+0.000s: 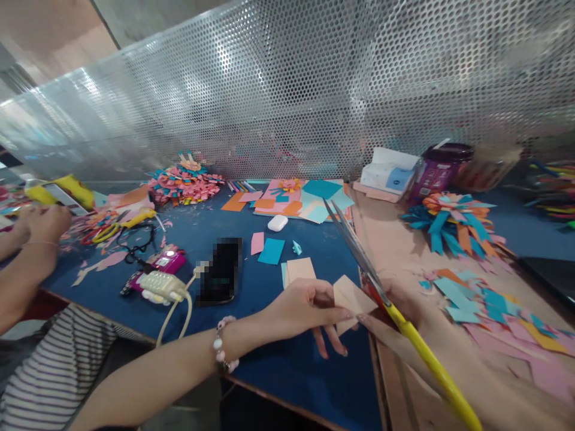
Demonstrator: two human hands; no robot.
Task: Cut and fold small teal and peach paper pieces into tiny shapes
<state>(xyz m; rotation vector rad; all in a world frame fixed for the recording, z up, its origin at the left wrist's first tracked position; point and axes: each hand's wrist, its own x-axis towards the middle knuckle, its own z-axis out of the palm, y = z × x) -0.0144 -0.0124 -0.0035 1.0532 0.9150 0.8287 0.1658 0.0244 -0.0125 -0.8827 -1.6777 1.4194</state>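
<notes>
A small peach-coloured piece of paper [351, 297] is pinched between the thumb and fingers of my left hand [305, 305]. It looks folded, with its corner pointing up. My right hand [411, 320] holds a pair of scissors [372, 272] with yellow handles, the blades pointing up and away to the left. The right thumb tip also touches the paper's lower edge. Just behind my left hand lie a peach paper square [300, 269] and a light blue one partly under it. A blue square [271, 251], a pink piece [257, 243] and a small folded light blue piece [297, 248] lie farther back.
A phone [222, 269], a cable with a cream charger [162, 286] and a white earphone case [277, 223] are on the blue table. Paper scraps [498, 311] and a paper-strip cluster [453, 221] lie right. A perforated metal panel [269, 90] stands behind. At left, another person's hands [42, 230] hold a phone.
</notes>
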